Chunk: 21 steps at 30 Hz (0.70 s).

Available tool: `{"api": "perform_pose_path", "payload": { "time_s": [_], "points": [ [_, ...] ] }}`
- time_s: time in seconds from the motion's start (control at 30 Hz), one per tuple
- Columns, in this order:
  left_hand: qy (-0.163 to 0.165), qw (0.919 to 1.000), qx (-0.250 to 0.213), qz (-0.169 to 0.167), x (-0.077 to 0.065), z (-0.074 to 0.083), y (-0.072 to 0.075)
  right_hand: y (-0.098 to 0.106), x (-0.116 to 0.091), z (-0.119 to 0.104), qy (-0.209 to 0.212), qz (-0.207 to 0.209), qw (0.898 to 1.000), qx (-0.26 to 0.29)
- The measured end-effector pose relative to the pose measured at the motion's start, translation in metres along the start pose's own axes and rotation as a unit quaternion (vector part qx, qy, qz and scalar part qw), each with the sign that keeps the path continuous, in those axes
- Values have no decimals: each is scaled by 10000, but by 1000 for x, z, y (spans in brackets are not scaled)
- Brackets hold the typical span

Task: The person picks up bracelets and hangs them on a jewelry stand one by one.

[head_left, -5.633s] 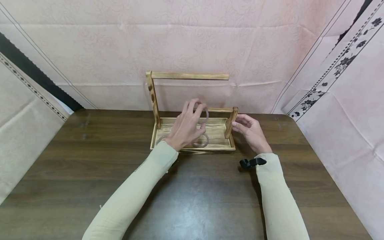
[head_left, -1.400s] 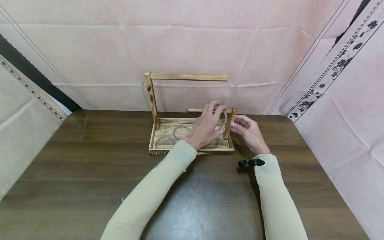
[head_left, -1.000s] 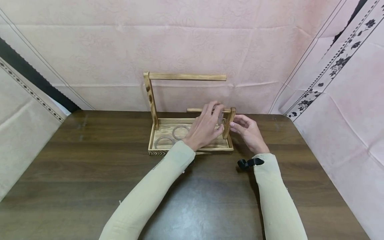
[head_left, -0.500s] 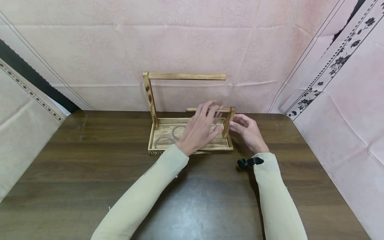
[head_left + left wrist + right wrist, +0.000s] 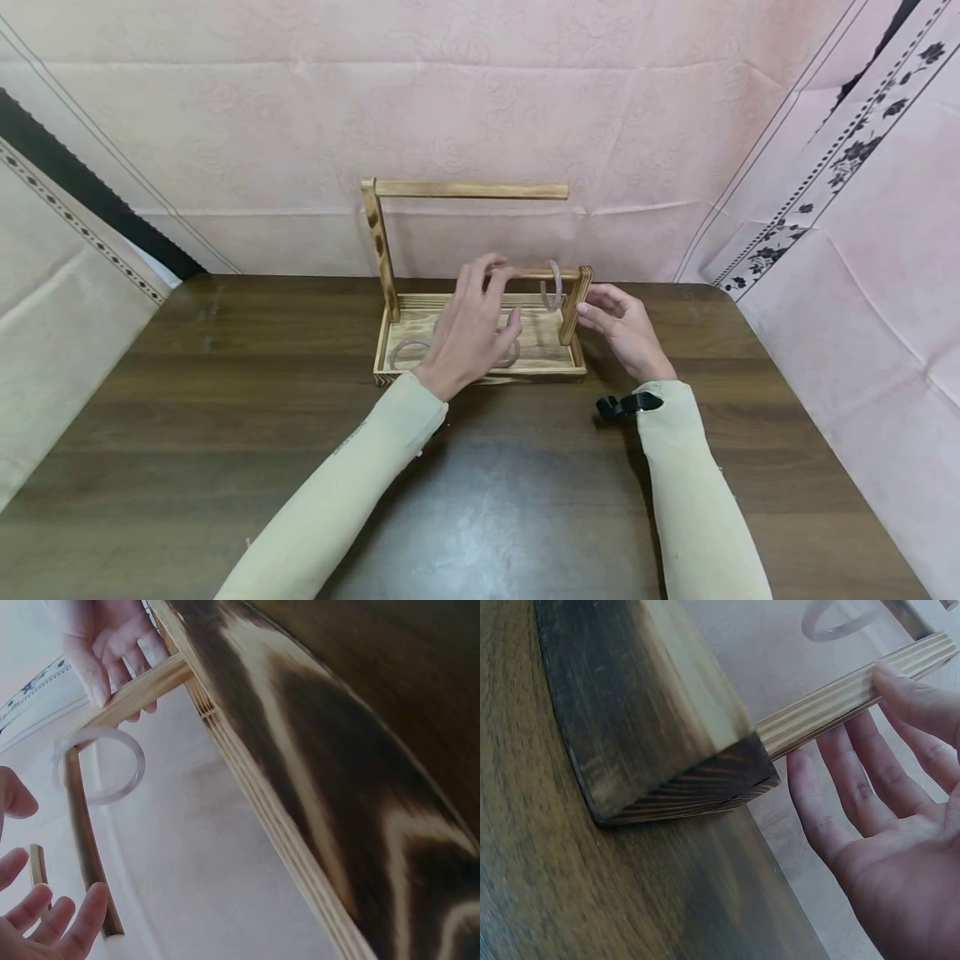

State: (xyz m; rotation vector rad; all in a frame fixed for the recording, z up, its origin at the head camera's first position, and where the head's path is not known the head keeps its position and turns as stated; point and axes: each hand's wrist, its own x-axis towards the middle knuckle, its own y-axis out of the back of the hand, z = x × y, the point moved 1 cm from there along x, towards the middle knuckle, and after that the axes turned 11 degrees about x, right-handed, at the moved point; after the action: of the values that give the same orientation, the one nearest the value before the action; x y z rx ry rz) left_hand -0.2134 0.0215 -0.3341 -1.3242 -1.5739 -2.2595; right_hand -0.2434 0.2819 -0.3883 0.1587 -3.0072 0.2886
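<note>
A pale translucent bangle (image 5: 553, 287) hangs on the lower bar of a wooden bracelet stand (image 5: 576, 308), near the short right post. In the left wrist view the same bangle (image 5: 136, 776) loops around the bar. My left hand (image 5: 468, 333) is over the tray by the bar's free end, fingers spread and holding nothing. My right hand (image 5: 622, 327) pinches the short post from the right side. In the right wrist view the thumb lies on one face of the post (image 5: 855, 694), the other fingers behind it.
More bangles lie in the stand's tray: one at the left (image 5: 408, 346) and another bangle (image 5: 513, 354) partly hidden by my left hand. The taller post (image 5: 381, 242) carries a long upper bar (image 5: 472, 191). Behind the brown table (image 5: 480, 500) hangs a pink patterned cloth (image 5: 480, 108).
My left hand brought the bangle rightward along the lower bar, let it go near the post, then moved back left. The right hand has stayed at the post.
</note>
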Motion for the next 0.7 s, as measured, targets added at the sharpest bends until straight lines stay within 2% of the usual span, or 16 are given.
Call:
{"api": "perform_pose_path", "payload": {
  "time_s": [0.27, 0.5, 0.7],
  "points": [
    [62, 9989, -163, 436, -7, -16, 3, 2, 0, 0, -17, 31, 10000, -23],
    [433, 9964, -287, 664, -17, -31, 7, 1, 1, 0, -24, -17, 10000, 81],
    [701, 9911, -299, 1095, -21, -42, 13, 0, 0, 0, -23, -32, 9999, 155]
  ]
}}
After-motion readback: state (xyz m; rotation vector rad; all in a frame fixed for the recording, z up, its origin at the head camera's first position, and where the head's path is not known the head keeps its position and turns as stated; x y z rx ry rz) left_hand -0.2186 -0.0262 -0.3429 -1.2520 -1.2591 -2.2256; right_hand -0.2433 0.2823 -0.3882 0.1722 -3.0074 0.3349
